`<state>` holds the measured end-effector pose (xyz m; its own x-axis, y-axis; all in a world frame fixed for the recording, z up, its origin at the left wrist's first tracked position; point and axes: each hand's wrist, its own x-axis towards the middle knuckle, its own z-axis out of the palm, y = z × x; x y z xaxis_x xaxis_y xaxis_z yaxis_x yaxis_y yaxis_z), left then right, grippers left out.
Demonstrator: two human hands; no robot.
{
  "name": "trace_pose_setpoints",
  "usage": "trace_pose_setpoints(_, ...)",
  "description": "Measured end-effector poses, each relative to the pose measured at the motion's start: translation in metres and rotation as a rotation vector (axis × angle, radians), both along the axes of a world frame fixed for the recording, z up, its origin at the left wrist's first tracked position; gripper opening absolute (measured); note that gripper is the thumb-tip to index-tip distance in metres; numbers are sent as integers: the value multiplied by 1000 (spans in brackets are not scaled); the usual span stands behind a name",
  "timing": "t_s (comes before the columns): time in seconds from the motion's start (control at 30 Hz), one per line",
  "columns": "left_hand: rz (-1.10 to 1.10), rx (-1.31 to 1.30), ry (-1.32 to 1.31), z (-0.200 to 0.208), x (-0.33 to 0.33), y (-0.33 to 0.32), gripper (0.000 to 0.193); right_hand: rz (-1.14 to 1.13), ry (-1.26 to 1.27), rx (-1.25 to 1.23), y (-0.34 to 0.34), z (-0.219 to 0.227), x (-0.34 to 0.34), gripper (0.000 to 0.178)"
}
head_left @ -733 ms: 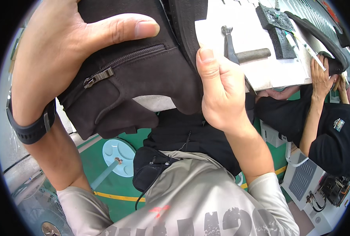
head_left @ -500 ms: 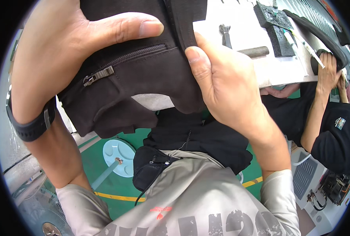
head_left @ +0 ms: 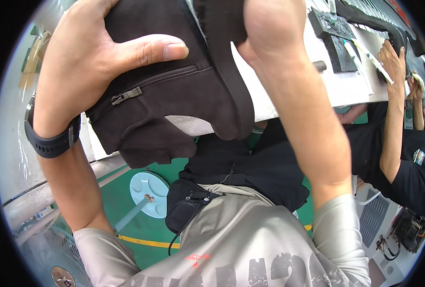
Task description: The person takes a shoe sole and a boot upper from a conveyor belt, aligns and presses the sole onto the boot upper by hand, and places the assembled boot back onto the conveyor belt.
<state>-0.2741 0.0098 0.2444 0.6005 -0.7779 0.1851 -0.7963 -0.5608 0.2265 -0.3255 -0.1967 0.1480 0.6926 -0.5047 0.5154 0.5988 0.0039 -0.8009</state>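
Observation:
A dark, soft, zippered piece (head_left: 184, 103), suede-like and irregular in outline, hangs in front of me above my lap. A metal zipper pull (head_left: 126, 96) sits at the lower left end of its slanted zipper. My left hand (head_left: 90, 52) grips the upper left part, thumb laid across the front and fingers hidden behind. At the top edge of the view, my right hand (head_left: 272, 28) is beside the piece's raised right-hand strip (head_left: 241, 95). Only its heel and wrist show; its fingers are out of sight.
On the white table (head_left: 270, 103), black foam blocks (head_left: 341, 50) and syringes (head_left: 374, 61) lie at the right. A co-worker's hand (head_left: 391, 60) is at a black curved item there. Below are a light blue round stool (head_left: 149, 184) and a fan (head_left: 50, 258).
My right hand has moved up from the strip toward the top edge, its thumb now out of sight. The piece has shifted slightly right and its strip stands more apart.

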Motion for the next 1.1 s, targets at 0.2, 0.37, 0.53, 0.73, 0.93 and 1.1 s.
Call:
trace_pose_setpoints(0.2,8,-21,118,-5,8,0,73,257,-46,618,2,-13,4,31)
trace_pose_setpoints(0.37,25,-19,99,-7,11,-1,75,129,11,413,7,-15,7,34)
trace_pose_setpoints(0.53,8,-11,23,-6,13,-3,77,84,55,289,3,-9,7,36)
trace_pose_setpoints(0.73,15,-20,-20,-5,10,-8,81,-122,-35,-87,1,-11,5,36)
trace_pose_setpoints(0.93,-2,-13,-74,0,7,-6,82,54,32,28,3,-1,3,31)
trace_pose_setpoints(1.1,-19,-28,-98,-3,7,-9,84,302,17,284,3,-1,0,31)
